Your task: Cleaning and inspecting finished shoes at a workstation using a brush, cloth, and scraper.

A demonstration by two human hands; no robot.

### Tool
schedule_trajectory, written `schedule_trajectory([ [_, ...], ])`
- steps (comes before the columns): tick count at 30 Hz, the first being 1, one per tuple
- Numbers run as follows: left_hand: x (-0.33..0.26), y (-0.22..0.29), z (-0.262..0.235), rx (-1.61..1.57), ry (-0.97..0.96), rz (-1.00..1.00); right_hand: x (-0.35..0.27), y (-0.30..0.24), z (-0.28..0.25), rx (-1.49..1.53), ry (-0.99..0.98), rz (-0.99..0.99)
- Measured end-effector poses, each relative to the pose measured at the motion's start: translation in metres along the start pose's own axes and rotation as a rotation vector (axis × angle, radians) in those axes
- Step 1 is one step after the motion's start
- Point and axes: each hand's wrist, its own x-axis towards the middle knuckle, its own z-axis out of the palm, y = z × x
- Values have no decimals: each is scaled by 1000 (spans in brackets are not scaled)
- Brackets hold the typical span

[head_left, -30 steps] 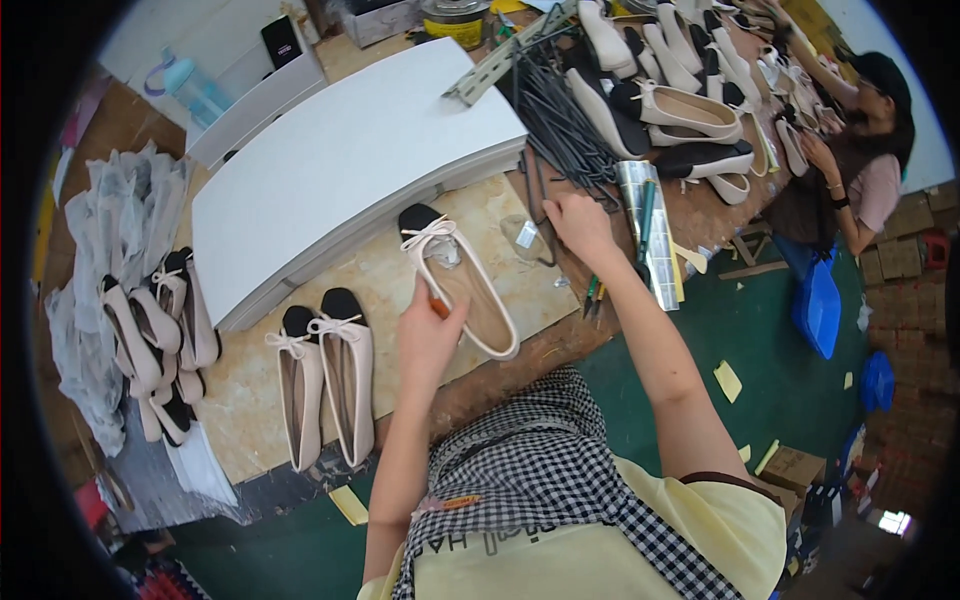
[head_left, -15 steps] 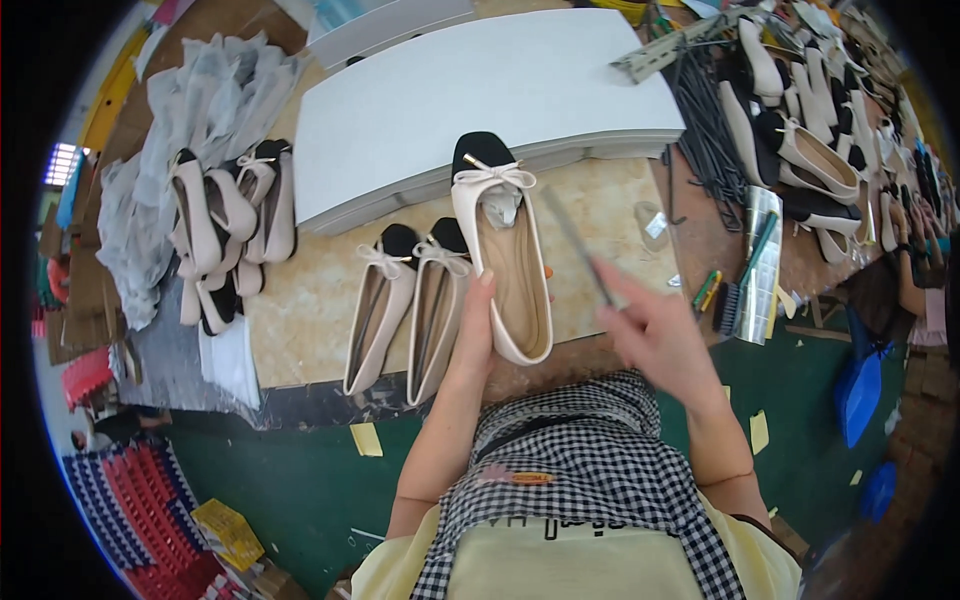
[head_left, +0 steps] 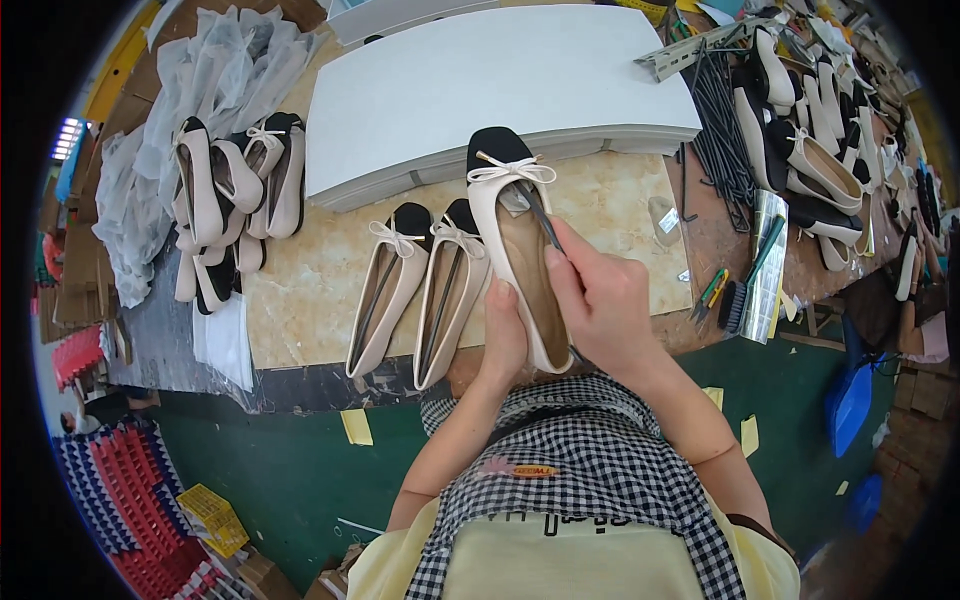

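A cream ballet flat with a black toe and a bow is held up over the near table edge. My left hand grips its left side near the heel. Closed around a dark thin stick, my right hand holds it over the shoe, its far end inside the toe opening by some crumpled pale stuffing. To the left, two like flats, one beside the other, lie toe away, each with a dark stick along its inside.
A stack of white sheets stands at the back. More flats are heaped at left and right. Dark bent sticks lie right of the stack, with a brush and snips nearer. Translucent wrapping lies far left.
My right hand has come left and brought the dark stick into the shoe's toe opening. My left hand keeps hold of the shoe, which now appears slightly farther right.
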Motion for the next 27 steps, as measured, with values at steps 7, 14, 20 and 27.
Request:
schedule_trajectory([
  [7, -10, -17, 0, -59, 27, -262, -25, 11, 20, -158, -87, 38],
  [14, -5, 35, -42, 1093, -89, 41, -27, 78, -96, -414, -147, 89],
  [20, -9, 65, -85, 1766, 69, 233, -57, 195, -178, -1149, -444, 23],
  [27, -14, 80, -138, 1460, 139, 230, -11, 203, -142, -919, -249, 418],
])
